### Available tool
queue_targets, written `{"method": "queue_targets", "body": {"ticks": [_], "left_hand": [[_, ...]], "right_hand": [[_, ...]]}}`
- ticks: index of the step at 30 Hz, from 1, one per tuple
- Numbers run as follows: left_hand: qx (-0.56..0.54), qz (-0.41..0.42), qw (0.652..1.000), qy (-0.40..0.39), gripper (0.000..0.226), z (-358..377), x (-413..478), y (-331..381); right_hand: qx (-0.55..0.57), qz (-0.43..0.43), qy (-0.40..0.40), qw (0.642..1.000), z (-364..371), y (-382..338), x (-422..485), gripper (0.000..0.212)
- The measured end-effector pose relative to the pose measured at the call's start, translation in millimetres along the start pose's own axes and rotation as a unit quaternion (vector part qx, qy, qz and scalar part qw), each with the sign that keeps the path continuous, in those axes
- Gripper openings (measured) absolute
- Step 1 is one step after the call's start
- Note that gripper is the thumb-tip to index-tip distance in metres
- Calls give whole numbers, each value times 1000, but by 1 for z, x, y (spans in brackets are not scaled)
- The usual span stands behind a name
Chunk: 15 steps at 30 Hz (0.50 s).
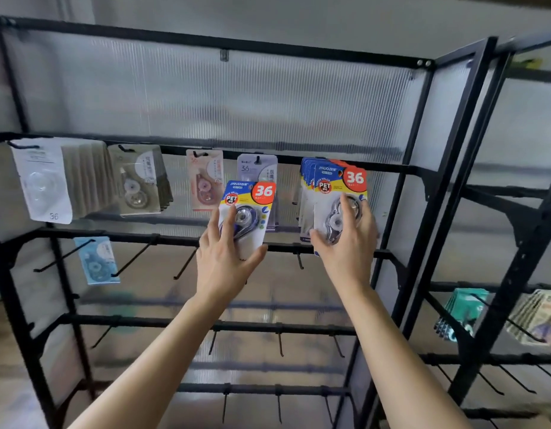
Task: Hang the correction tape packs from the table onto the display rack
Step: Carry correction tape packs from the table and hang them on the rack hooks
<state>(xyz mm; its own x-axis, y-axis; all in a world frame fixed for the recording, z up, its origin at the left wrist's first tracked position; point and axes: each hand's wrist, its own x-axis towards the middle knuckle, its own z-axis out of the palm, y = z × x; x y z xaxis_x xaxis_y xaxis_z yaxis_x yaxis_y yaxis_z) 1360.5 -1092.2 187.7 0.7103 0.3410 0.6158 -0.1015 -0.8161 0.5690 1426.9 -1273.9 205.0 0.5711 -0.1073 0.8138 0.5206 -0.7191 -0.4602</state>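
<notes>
My left hand [225, 261] grips one blue, yellow and red correction tape pack [247, 209] by its lower part, held up in front of the black display rack [422, 168]. My right hand [348, 243] holds the front pack [340, 196] of a row of the same packs [308, 178] hanging on a hook of the upper hook row. Its fingers curl round the pack's blister. The hook itself is hidden behind the cards.
Other packs hang along the same bar: white [42, 181], grey [138, 181], pink [204, 181] and pale lilac [257, 167]. A light blue pack [96, 260] hangs one row down. Bare hooks [184, 264] jut from the lower bars. A second rack [534, 230] at right carries teal packs [462, 311].
</notes>
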Motion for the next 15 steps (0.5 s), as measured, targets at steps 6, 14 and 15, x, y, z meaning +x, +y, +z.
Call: {"method": "queue_targets", "body": {"ticks": [6,14,15], "left_hand": [[0,-21,1000,11,87,12,1,-1],[1,-21,1000,24,88,21,1,7],[-1,-17,1000,24,88,22,1,9]], "right_hand": [[-35,-3,-26,999,8,13,12,75],[-60,-20,-88,994,29,21,0,79],[-67,-26,-104,992,30,24,-5,80]]}}
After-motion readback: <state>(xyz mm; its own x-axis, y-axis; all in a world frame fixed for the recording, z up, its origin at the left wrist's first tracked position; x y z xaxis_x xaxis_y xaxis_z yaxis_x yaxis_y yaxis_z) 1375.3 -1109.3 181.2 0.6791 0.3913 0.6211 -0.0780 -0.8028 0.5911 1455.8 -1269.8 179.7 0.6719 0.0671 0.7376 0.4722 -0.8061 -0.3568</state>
